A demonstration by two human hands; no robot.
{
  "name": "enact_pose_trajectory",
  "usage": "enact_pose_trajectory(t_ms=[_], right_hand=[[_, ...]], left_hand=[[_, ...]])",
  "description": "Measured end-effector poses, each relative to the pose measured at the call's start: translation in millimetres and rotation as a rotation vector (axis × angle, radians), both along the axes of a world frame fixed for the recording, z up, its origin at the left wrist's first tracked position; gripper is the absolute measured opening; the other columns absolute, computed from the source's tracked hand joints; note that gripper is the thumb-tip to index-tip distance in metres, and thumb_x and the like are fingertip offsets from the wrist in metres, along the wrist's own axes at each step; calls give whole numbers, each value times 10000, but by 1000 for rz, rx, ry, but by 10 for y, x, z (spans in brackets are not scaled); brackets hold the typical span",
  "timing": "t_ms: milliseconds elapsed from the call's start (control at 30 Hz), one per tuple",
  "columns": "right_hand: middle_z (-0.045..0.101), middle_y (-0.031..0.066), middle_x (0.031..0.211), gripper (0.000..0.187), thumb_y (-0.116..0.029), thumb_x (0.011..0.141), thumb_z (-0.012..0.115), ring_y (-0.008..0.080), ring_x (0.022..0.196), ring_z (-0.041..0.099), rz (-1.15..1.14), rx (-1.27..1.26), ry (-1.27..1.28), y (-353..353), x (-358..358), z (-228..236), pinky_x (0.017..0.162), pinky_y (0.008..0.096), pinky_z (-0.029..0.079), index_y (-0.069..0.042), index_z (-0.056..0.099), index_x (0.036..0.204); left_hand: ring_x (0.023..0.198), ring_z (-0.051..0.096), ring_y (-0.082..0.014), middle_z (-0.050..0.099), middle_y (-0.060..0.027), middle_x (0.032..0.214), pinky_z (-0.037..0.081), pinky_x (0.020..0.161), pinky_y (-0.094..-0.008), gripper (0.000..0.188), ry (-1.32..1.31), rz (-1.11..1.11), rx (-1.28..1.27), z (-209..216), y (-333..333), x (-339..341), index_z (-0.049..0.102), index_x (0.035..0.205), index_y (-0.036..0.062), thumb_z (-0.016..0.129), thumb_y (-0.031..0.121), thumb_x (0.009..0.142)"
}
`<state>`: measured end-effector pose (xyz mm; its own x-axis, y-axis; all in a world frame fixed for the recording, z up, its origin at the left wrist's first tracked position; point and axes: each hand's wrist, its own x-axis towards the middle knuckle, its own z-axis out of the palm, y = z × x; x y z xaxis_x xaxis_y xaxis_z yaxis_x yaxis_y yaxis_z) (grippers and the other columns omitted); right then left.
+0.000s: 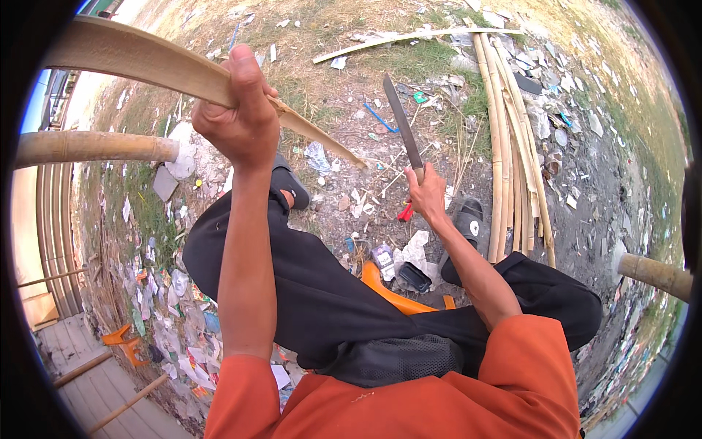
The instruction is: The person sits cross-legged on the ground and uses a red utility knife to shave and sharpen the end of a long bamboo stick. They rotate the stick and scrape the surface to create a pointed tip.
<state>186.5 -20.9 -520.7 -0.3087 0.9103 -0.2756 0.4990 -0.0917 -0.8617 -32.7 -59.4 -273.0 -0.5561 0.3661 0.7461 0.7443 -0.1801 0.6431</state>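
Note:
My left hand [241, 113] is raised at the upper left, its fingers wrapped round a long split bamboo strip [139, 58]. One end of the strip runs out to the upper left, close to the camera. The other end slants down past my fist to near the littered ground. In front of my right knee, my right hand [426, 192] grips a machete [403, 121] by its handle. Its dark blade points up and away from me, apart from the strip. Something red [406, 212] shows just below that hand.
Several split bamboo strips [504, 139] lie on the right, one more [417, 40] across their far end. Bamboo poles [95, 148] [654, 276] stand at both sides. Between my legs are an orange plastic piece [387, 289] and a black tray [414, 278]. Litter covers the ground.

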Motion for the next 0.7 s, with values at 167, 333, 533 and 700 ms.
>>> enact_pose_trajectory(t_ms=[167,333,533,700], right_hand=[[572,184,587,294,-212,826,643,344,549,607,87,117,121,-324,-252,356,507,427,447,14,465,888],[586,247,623,302,-230,838,622,410,630,609,241,217,-208,-772,-162,-236,561,473,460,44,499,876],[598,238,632,287,-239,845,622,404,596,611,250,224,-271,-453,-228,237,564,466,481,31,541,791],[608,174,628,220,-185,852,623,335,531,606,31,434,204,-437,-351,525,489,422,463,3,515,816]], left_hand=[[463,502,-85,493,-1,459,402,495,-252,497,27,20,4,-2,56,21,506,500,35,518,298,921],[419,571,-89,541,-11,438,430,411,-228,409,114,-25,70,-46,155,-70,610,579,58,563,299,907],[404,560,-89,536,-11,426,423,409,-225,435,123,15,78,-72,81,-146,589,543,71,545,296,913],[454,531,-81,510,1,453,421,479,-245,480,48,70,71,-59,115,11,529,485,38,547,278,900]])
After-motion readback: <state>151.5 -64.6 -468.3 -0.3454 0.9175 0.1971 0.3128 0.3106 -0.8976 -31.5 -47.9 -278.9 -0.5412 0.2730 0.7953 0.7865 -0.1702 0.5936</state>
